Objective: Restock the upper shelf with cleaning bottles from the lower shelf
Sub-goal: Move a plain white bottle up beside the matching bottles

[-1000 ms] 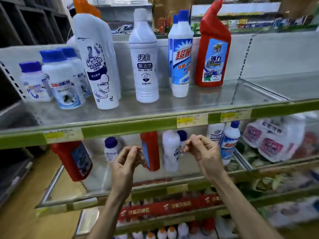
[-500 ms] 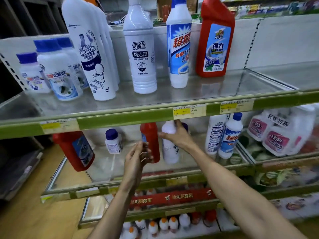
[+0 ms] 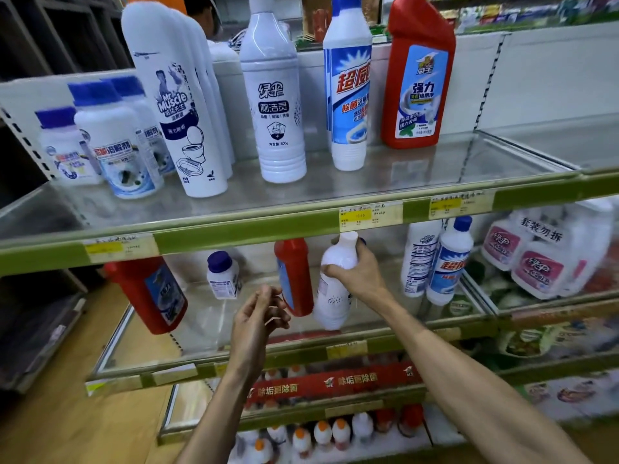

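Note:
My right hand (image 3: 358, 274) grips a white bottle (image 3: 335, 296) around its shoulder on the lower shelf (image 3: 234, 363); the bottle tilts, its base toward me. My left hand (image 3: 258, 313) hovers just left of it with loosely curled fingers, holding nothing, in front of a red bottle (image 3: 294, 276). On the upper shelf (image 3: 234, 229) stand a matching white bottle (image 3: 273, 105), a Mr Muscle bottle (image 3: 181, 105), a blue-and-white bottle (image 3: 348, 95) and a red bottle (image 3: 417, 78).
More stock on the lower shelf: a tilted red bottle (image 3: 150, 293), a small blue-capped jar (image 3: 222, 274), two tall bottles (image 3: 438, 259), pink-labelled jugs (image 3: 542, 256). Blue-capped jars (image 3: 110, 142) fill the upper left. Bare glass lies at the upper shelf's right (image 3: 502, 152).
My right hand reached in under the upper shelf, closed on the white bottle and tipped it out of upright. My left hand stayed low beside the red bottle.

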A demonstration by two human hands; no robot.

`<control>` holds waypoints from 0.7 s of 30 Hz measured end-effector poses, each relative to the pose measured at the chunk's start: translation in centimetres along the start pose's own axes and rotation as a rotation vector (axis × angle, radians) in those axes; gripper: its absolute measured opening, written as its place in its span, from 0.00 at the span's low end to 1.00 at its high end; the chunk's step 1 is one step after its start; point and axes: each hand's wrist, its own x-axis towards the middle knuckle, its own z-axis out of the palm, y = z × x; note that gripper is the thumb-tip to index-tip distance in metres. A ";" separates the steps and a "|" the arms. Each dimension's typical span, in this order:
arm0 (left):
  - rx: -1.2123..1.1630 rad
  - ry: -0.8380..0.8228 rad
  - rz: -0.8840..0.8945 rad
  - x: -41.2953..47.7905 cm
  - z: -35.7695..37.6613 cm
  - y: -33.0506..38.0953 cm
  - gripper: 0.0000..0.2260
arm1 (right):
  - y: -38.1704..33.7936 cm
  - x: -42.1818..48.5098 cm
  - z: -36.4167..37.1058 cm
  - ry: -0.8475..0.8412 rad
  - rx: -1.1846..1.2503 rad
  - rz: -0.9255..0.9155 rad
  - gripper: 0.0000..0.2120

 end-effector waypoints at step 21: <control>0.222 -0.367 0.439 -3.3 2.4 13.0 0.32 | -23.1 -4.9 -2.7 -0.064 0.528 -0.251 0.15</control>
